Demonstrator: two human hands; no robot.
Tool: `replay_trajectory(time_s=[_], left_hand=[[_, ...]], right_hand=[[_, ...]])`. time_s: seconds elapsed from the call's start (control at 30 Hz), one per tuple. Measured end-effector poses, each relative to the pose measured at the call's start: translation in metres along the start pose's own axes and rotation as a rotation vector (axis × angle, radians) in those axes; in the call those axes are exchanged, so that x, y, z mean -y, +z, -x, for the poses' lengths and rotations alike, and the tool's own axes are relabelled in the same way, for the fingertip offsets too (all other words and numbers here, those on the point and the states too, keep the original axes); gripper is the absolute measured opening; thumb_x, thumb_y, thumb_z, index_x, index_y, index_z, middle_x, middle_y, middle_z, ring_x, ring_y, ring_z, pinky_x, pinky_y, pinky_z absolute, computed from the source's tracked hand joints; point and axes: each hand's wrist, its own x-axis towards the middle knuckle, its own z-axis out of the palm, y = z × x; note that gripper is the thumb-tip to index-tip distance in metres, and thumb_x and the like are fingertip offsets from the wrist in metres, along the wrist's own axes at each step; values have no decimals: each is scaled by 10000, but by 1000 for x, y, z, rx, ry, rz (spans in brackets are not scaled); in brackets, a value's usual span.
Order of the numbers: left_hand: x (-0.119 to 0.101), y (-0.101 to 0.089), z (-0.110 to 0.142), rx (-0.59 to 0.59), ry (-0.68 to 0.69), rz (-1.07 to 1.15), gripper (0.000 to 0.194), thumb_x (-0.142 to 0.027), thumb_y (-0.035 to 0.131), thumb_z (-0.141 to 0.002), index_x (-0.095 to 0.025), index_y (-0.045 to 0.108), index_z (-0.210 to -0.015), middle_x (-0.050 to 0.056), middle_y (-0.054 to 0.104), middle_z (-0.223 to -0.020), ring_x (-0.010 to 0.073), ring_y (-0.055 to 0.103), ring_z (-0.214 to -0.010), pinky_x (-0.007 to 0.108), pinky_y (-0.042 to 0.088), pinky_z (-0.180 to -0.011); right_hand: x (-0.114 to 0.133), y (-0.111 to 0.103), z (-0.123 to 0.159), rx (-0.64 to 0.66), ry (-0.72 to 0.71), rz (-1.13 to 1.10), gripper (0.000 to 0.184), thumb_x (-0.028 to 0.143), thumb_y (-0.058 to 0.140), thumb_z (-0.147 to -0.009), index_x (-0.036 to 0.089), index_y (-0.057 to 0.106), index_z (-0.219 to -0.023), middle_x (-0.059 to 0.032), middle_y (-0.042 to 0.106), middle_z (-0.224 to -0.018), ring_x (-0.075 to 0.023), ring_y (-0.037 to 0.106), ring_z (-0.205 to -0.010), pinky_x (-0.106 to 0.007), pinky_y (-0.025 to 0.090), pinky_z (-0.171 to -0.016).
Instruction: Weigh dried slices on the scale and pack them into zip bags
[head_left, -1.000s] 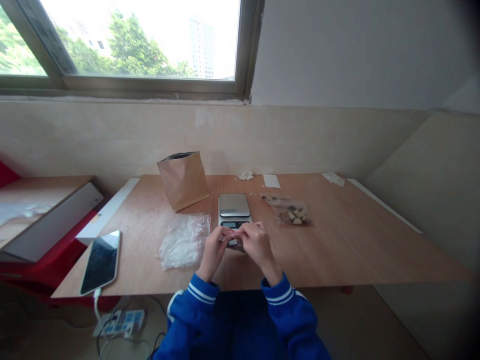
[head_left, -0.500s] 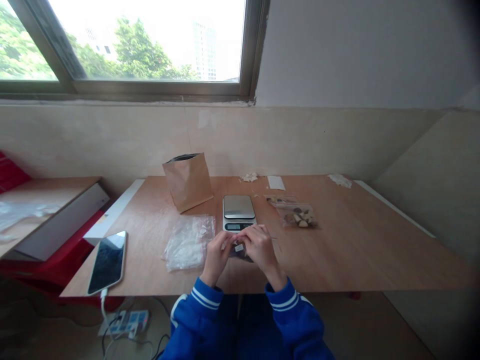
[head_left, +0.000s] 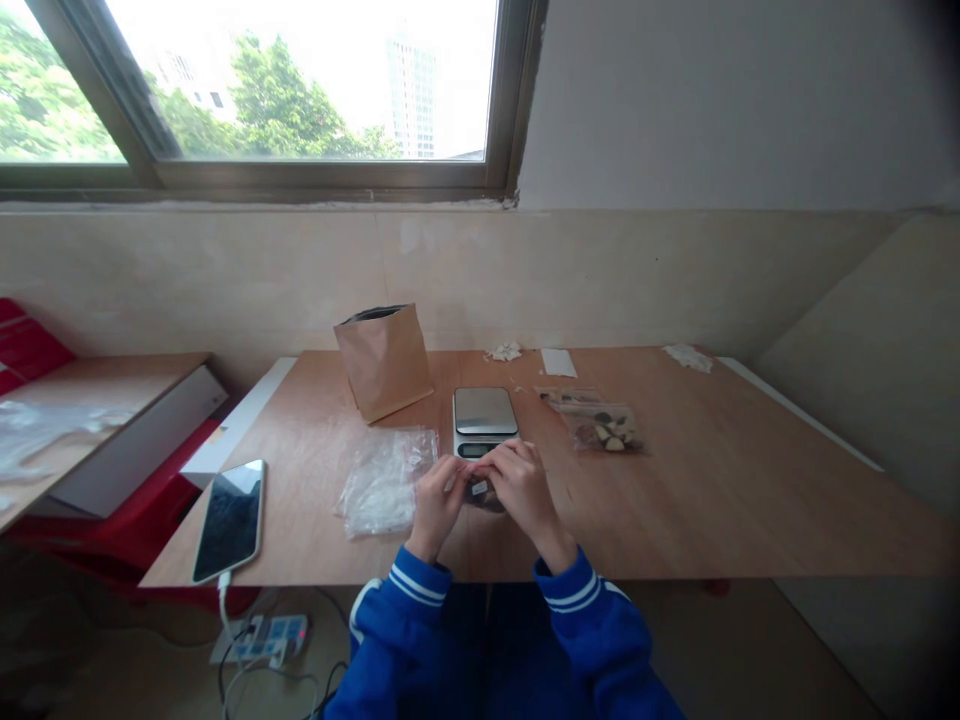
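Between my two hands is a small clear zip bag [head_left: 486, 496] with dark pieces and a white label inside. My left hand [head_left: 440, 500] pinches its top edge on the left. My right hand [head_left: 523, 490] pinches the same edge farther right, its fingertips close to the left ones. Just beyond them stands a digital kitchen scale [head_left: 485, 412] with a bare metal plate; the hands partly cover its front. A pile of empty clear zip bags [head_left: 382, 485] lies beside my left hand. To the right of the scale lie filled zip bags [head_left: 607, 430] with pale and dark pieces.
A brown paper pouch [head_left: 384, 362] stands open at the back left. A phone [head_left: 231, 520] with a charging cable lies near the front left edge. White scraps [head_left: 503, 352] and a white card [head_left: 558, 362] lie by the wall. A power strip [head_left: 262, 638] is on the floor.
My view has shifted slightly, so the tabletop things appear a little to the right. Both hands stay on the top of the bag, and the fingers have moved only slightly along it.
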Motion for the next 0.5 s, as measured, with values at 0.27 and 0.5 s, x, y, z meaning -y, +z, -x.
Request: replay_trajectory(time_s=[0.27,0.5], left_hand=[[-3,-3,2,-24,39,-28,241,-330,480,-947,-221,662,-835,34,644,-788,169,597,-752,267,455,-712],[0,-4,6,-67,29,-31,234,-337,503,-945,-193,631,-811,15,661,-767,144,614,-727,242,463,-686]], right_hand=[[0,-4,-1,24,18,-12,233,334,564,-946,237,673,-765,-18,698,-774,-223,554,-855,-355,373,-797],[-7,-5,5,35,-42,5,241,287,532,-966,217,662,-775,-15,698,-785,-214,556,-861,-345,357,-793]])
